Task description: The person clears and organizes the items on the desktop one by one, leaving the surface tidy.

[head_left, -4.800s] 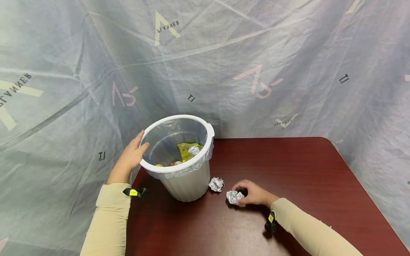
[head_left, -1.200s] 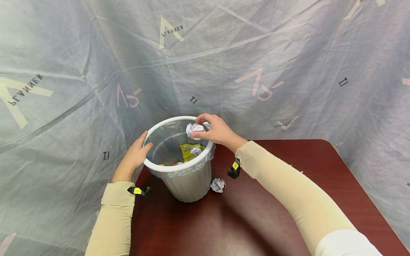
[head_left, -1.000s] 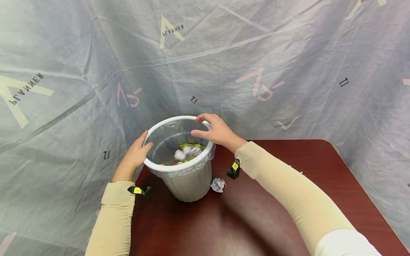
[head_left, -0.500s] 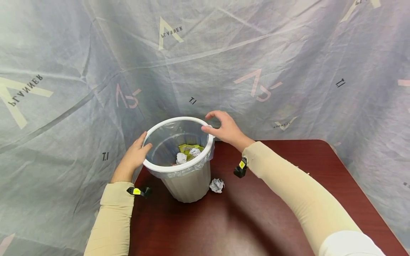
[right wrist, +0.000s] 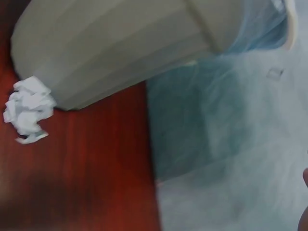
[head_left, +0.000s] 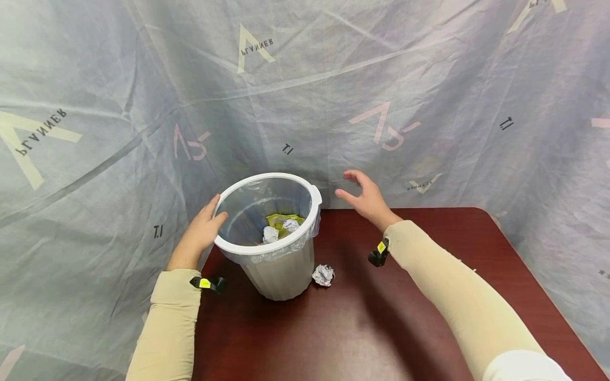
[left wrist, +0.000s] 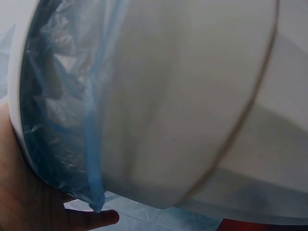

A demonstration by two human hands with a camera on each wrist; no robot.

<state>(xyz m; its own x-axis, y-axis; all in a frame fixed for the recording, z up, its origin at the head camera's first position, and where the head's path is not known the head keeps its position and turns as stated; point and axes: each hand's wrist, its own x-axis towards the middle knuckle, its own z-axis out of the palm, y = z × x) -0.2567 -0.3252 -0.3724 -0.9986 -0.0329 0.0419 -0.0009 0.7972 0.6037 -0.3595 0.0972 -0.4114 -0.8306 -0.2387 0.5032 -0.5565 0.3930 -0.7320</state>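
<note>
A light grey trash can [head_left: 281, 278] with a white rim and a clear liner stands on the table, leaning slightly. My left hand [head_left: 197, 233] holds its rim at the left, thumb over the edge and fingers along the outside, as the left wrist view partly shows. Inside lie a white crumpled paper ball [head_left: 270, 234], another paper ball [head_left: 290, 226] and a yellow wrapper [head_left: 276, 219]. To the right of the can, my right hand [head_left: 367, 198] is in the air, fingers spread and holding nothing. One more crumpled paper ball [head_left: 323, 275] sits on the table beside the can's base.
The dark red-brown table [head_left: 429, 296] reaches out to the right of the can. Grey printed sheeting [head_left: 381, 79] hangs behind and at the sides, close to the can's back and left.
My right hand has carried a paper ball from the table over the can and let it drop inside. It has since drawn back to the right. My left hand stays on the rim.
</note>
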